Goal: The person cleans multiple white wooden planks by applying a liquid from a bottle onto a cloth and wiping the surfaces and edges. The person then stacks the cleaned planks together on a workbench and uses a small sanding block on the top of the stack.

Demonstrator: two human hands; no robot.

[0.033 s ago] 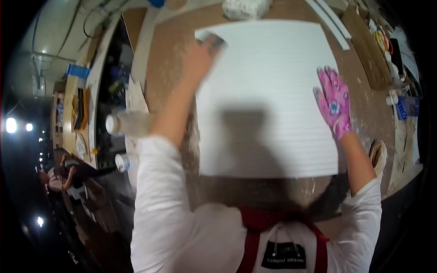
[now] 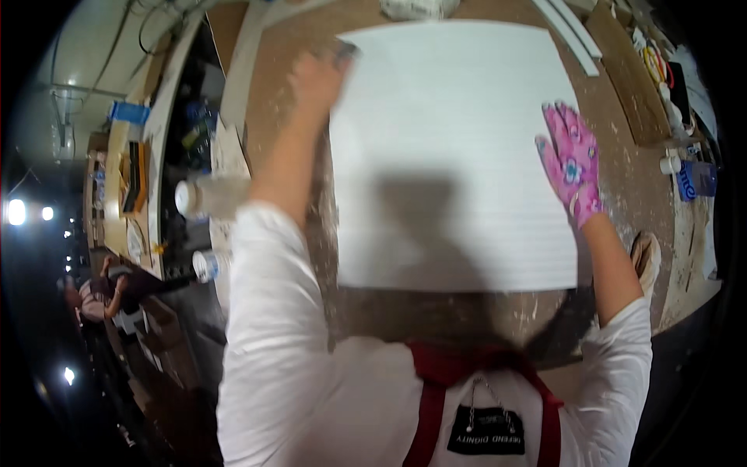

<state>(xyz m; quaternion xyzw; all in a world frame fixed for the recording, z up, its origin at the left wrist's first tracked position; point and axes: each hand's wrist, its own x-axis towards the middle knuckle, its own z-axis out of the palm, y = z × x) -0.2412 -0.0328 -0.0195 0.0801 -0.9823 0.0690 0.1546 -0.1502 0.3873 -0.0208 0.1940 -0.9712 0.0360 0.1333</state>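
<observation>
A large white panel [image 2: 459, 156] with faint horizontal lines lies flat on the brown worktable. At its far left corner, my bare left hand [image 2: 319, 78] is smeared by motion. It grips a small dark grey object [image 2: 345, 53] whose kind I cannot make out. My right hand [image 2: 572, 159], in a pink flowered glove, rests flat on the panel's right edge with its fingers stretched out. A shadow falls across the near middle of the panel.
The brown worktable [image 2: 288, 101] has pale smears. White strips [image 2: 572, 39] lie at the far right, beside a brown board [image 2: 626, 86]. Left stand a cloudy jar [image 2: 210, 198] and a white-capped bottle [image 2: 208, 266]. A blue-labelled container [image 2: 695, 180] is at right. Another person [image 2: 101, 300] is far left.
My left hand has moved a little left and away from me, off the panel's corner, with the dark grey object. My right hand stays on the panel's right edge.
</observation>
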